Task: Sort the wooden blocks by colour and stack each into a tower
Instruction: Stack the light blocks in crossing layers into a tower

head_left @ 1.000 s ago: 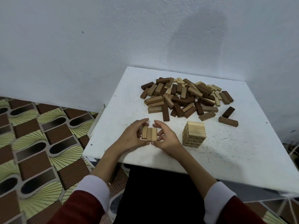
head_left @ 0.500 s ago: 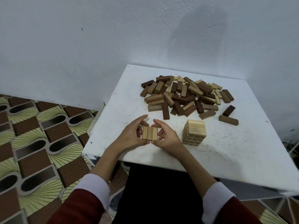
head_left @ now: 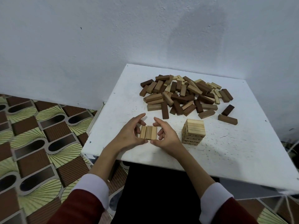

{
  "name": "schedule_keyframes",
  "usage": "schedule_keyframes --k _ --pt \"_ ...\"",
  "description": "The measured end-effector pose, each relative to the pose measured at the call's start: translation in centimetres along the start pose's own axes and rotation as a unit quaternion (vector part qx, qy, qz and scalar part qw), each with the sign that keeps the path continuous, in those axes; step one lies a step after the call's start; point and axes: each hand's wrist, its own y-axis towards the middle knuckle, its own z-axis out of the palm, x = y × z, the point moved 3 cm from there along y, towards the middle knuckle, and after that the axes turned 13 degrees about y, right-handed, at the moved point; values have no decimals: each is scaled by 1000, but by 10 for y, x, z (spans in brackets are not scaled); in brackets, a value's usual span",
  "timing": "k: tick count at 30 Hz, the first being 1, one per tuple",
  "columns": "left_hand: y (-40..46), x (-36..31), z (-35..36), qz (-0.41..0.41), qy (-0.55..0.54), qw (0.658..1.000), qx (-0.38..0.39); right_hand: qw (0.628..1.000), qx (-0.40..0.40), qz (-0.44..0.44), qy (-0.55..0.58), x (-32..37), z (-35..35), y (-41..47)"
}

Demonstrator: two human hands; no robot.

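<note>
A row of three pale blocks (head_left: 148, 132) is held together between the left hand (head_left: 129, 135) and the right hand (head_left: 165, 135), near the front edge of the white table (head_left: 242, 151). The fingers of both hands are curled round the row's ends and sides, with the thumbs at its near edge. The pale tower (head_left: 193, 132) stands just to the right of the right hand; the mixed pile (head_left: 186, 96) lies beyond both hands. The blocks are judged light, stiff and smooth, so the row is likely to split apart unless squeezed inward from its two outer sides. A level, gentle set-down would be needed, since the tower could easily be knocked.
</note>
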Motion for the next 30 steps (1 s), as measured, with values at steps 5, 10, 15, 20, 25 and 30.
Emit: schedule_keyframes --k 5,10,15,20,25,30 --pt "1 -1 -1 -7 5 1000 19 1000 4 4 -4 1 1 0" --pt "0 -4 0 -5 -8 1000 9 1000 9 -3 -14 0 1 1" --pt "-1 -5 1 -4 -10 1000 1 1000 17 -12 -19 1 2 0" --pt "-2 -6 0 -3 -9 1000 8 1000 20 -12 -13 -1 1 2" --pt "-1 -6 1 -10 -18 1000 8 1000 22 -12 -8 -2 2 3" --pt "-1 -8 0 -19 -21 1000 10 998 35 -13 -46 2 4 3"
